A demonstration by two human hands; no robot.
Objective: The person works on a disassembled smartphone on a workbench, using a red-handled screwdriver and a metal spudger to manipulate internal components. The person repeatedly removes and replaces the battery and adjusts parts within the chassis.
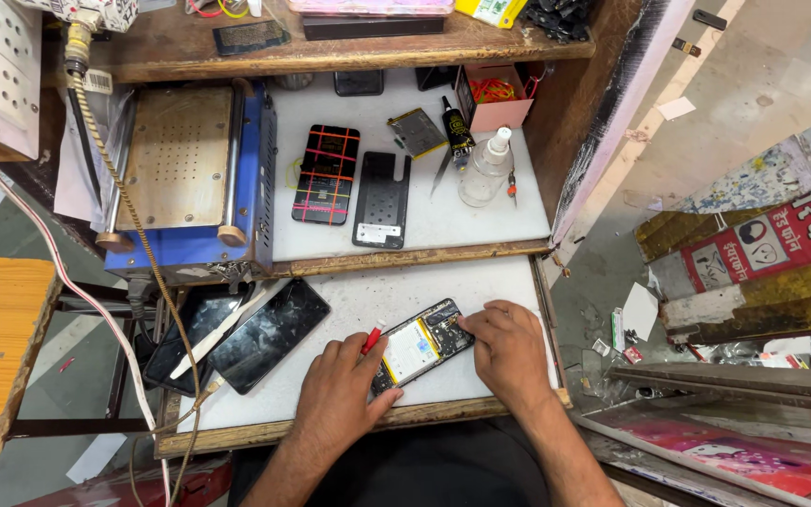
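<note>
An opened phone [421,343] with its back off lies on the lower white shelf [349,300], showing a pale battery and circuit board. My left hand [340,394] steadies its lower end and grips a small red-handled tool [371,340] against the phone's left edge. My right hand [509,352] rests on the phone's upper right end, fingertips touching the board.
Two dark phone screens [269,333] lie left of the phone. The upper shelf holds a blue heating machine [190,178], a black phone with coloured tape [328,175], a black back cover [383,199], a clear bottle [485,169], a glue tube [456,127] and a pink box [495,99].
</note>
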